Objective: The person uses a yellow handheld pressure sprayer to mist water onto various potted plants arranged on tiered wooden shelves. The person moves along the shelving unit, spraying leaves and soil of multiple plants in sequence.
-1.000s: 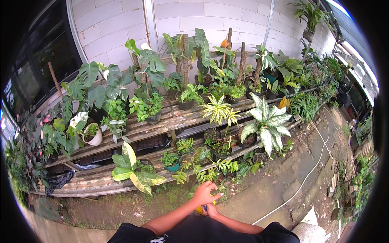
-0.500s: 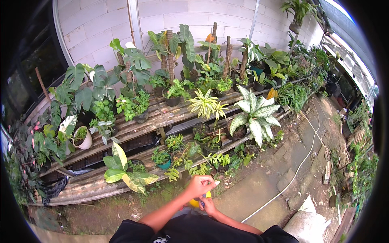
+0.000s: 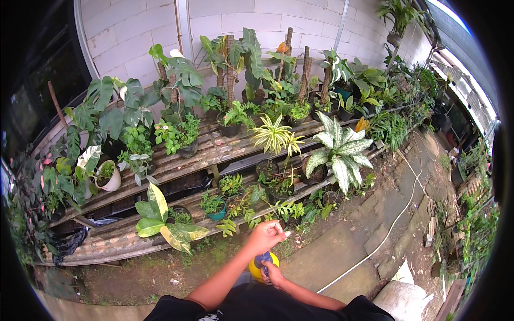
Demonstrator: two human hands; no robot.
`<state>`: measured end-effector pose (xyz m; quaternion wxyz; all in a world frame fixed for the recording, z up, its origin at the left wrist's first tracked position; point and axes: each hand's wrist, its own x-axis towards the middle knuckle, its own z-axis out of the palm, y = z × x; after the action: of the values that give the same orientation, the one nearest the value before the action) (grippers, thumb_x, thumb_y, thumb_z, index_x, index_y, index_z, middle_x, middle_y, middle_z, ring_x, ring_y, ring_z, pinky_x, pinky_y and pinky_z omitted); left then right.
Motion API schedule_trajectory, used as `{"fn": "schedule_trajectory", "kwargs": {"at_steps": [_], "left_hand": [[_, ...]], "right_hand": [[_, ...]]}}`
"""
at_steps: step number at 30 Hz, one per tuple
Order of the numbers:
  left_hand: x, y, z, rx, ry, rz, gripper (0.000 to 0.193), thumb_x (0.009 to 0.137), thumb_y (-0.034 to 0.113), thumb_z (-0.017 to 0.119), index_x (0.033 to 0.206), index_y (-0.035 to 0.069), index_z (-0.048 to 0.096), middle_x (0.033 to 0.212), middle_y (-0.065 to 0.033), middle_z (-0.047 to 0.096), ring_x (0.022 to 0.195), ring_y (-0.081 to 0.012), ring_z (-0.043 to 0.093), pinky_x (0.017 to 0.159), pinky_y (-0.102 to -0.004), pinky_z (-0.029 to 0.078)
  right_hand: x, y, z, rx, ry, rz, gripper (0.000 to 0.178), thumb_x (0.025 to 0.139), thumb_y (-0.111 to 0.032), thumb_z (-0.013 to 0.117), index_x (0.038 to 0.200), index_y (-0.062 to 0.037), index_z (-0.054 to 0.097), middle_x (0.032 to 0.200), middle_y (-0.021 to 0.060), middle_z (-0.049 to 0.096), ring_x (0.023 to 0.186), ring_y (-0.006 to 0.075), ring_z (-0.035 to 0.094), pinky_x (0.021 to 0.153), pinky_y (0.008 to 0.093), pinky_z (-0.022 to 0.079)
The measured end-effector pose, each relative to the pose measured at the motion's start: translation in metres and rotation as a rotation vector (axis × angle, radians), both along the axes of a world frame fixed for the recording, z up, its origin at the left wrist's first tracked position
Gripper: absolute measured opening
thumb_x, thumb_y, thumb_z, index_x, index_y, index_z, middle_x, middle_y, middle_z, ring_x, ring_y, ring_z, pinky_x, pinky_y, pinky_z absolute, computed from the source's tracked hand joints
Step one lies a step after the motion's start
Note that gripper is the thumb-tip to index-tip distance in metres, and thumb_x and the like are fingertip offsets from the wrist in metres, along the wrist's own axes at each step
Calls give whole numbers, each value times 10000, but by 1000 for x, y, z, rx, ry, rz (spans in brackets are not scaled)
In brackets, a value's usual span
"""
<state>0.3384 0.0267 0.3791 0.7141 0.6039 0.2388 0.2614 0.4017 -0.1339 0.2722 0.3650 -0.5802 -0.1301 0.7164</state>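
Note:
My right hand [image 3: 274, 274] wraps round the blue-grey top of a round yellow container [image 3: 256, 268] that looks like a pump sprayer, held upright close to my body. Just above and left of it hovers my left hand [image 3: 266, 237], its fingers curled in; a pale spot shows at one fingertip, and I cannot make out whether it holds anything. Beyond my left hand, a trailing fern-like plant [image 3: 289, 209] hangs over the front edge of the lower shelf [image 3: 128, 247]. A white-and-green broad-leaved plant [image 3: 342, 152] stands further right on that shelf.
Potted plants crowd the upper bench [image 3: 209, 152] against a pale block wall [image 3: 230, 18]. A variegated yellow-green plant [image 3: 163, 219] and a teal pot [image 3: 217, 214] stand at the left front. A pale hose [image 3: 375, 249] crosses the paved ground; a whitish sack [image 3: 399, 302] lies lower right.
My left hand has lifted a little away from the sprayer's top, so more of the yellow body and blue-grey top shows. The whole view has shifted slightly.

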Motion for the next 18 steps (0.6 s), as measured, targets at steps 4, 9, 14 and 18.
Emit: {"fn": "schedule_trajectory", "kwargs": {"at_steps": [4,9,14,18], "left_hand": [[12,-11,-50,-12,144,16,248,928,99,746,794,65,541,708,77,497,657,-6,426,595,-215,379],[19,-16,-82,-98,78,57,268,923,97,749,778,71,525,685,83,485,649,-5,410,574,-219,371],[7,-35,-117,103,254,197,312,889,177,783,734,64,537,567,57,421,541,-28,332,472,-278,273],[6,-25,-106,61,275,245,299,900,194,773,750,65,550,558,63,412,529,-31,322,464,-281,262]], "right_hand": [[5,-2,-3,-41,8,2,586,973,-509,440,549,-105,456,454,10,371,377,133,292,411,296,228],[12,4,-12,-68,70,9,555,973,-516,435,580,-124,461,471,-9,365,402,128,316,438,286,244],[15,14,-3,-48,41,81,565,991,-530,423,589,-132,443,475,-14,360,389,115,285,422,287,219],[21,11,-24,-10,106,90,559,1007,-507,409,593,-132,442,471,-18,358,380,115,277,410,292,201]]}}
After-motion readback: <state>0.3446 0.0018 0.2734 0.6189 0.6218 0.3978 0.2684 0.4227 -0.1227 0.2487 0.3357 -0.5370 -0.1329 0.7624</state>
